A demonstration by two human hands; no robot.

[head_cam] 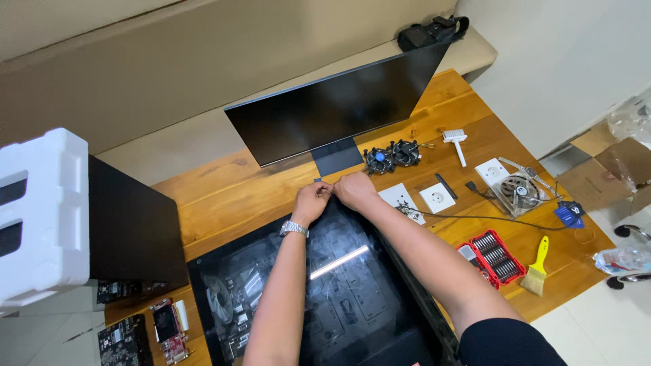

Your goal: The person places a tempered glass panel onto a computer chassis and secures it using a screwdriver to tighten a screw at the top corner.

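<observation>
Hands together at far edge of computer case (325,298), lying flat on wooden desk (224,196) with glass side panel up. Left hand (312,201), silver wristwatch (293,228) on wrist, fingers curled and pinched near small dark piece (318,180) just at panel's far rim; whether actually gripped, cannot tell. Right hand (354,189) closed into loose fist, fingertips touching left hand's; nothing clearly held. Both just in front of monitor (332,108) stand base. Right of hands: two black cooler fans (392,156), white brush (456,142), two white wall sockets (437,198), clear-boxed fan (519,192), red screwdriver bit set (495,256), yellow-handled paintbrush (537,266). Left: white foam block (37,217) against black box (132,230), circuit cards (146,332) at near left desk edge. Black bag (430,32) on ledge behind monitor, cardboard box (603,169) on floor at right.
</observation>
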